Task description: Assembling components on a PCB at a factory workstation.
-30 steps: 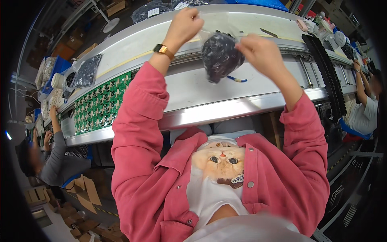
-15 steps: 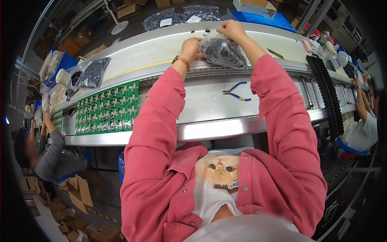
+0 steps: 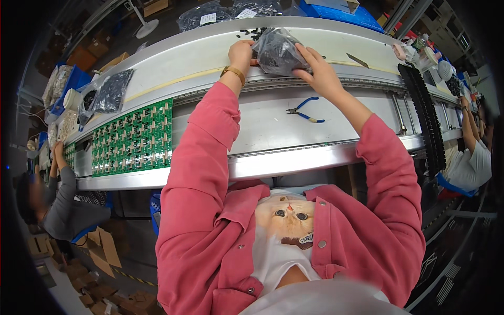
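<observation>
A clear plastic bag of small black parts point(image 3: 279, 52) lies tilted on the white ledge across the bench. My left hand point(image 3: 241, 55) grips the bag's left side; its fingertips are partly hidden behind the plastic. Against the bag's right side rests my right hand point(image 3: 320, 72), with its fingers and thumb apart. Just beyond the bag, several loose black parts point(image 3: 256, 32) lie spilled on the ledge. Blue-handled cutting pliers point(image 3: 303, 111) lie on the metal surface nearer to me, jaws toward the left. A green circuit board panel point(image 3: 134, 137) sits to the left on the rails.
Another bag of black parts point(image 3: 112, 90) lies at the ledge's left. A thin blade-like strip point(image 3: 358, 60) lies to the right. A black toothed rack point(image 3: 424, 118) crosses the rails at right. Co-workers sit at both sides; a blue box point(image 3: 344, 17) stands beyond the ledge.
Black parts have spilled from the bag onto the ledge. My right hand has moved from the bag's top down to its right side and opened. The bag has shifted slightly left.
</observation>
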`<state>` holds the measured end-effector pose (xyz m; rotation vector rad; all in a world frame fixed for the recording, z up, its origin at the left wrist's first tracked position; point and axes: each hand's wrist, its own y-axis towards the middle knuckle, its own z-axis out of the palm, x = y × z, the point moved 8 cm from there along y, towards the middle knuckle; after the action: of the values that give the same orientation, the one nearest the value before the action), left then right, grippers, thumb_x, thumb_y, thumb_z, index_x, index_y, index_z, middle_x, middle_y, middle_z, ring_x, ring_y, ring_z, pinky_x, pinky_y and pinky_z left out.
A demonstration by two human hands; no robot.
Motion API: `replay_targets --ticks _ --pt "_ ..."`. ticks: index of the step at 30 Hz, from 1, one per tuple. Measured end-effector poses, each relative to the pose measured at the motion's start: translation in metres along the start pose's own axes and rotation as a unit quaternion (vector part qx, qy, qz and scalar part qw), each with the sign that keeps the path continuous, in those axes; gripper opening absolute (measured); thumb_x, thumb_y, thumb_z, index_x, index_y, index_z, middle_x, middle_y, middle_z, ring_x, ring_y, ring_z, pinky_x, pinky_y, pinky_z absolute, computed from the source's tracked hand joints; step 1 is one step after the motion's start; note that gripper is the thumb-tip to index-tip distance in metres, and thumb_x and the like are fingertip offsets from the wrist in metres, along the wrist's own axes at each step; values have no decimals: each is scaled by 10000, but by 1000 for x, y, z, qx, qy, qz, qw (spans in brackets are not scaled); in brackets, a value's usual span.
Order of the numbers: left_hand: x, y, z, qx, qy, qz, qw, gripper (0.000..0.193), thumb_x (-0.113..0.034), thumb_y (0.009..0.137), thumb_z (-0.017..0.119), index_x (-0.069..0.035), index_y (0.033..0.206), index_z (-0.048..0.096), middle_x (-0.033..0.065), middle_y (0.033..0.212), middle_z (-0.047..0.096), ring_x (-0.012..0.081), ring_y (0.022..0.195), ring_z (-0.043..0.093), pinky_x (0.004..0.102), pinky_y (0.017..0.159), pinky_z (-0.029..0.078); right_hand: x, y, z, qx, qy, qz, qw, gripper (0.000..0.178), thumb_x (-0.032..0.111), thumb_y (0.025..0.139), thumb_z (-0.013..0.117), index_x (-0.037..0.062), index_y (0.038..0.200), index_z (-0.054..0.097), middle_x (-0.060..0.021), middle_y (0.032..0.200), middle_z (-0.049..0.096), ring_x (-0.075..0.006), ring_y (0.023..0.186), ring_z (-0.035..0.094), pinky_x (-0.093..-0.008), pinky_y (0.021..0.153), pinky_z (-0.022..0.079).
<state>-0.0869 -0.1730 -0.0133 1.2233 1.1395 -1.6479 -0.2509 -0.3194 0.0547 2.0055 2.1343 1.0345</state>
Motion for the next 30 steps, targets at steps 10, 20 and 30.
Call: replay_targets --ticks 10,20,30 --pt "-22 -23 -13 18 32 -55 998 322 -186 905 415 56 1052 571 161 885 612 220 673 613 264 523 541 -9 57 -9 -9 -78 122 989 376 403 946 414 216 1236 565 -100 938 684 -329 823 631 -363 709 473" --pt "-20 -14 -51 -17 89 -14 996 277 -206 884 491 54 947 560 163 832 603 212 597 606 249 488 533 -7 126 -7 -24 -98 38 994 395 442 940 365 191 1136 598 -64 964 679 -330 847 626 -397 705 479" --pt "-17 -1 -63 -89 -4 -17 996 239 -194 858 510 41 866 554 142 772 591 196 580 589 250 489 524 2 144 -14 -54 -14 59 997 294 305 865 501 76 924 675 -137 837 669 -312 729 623 -367 666 486"
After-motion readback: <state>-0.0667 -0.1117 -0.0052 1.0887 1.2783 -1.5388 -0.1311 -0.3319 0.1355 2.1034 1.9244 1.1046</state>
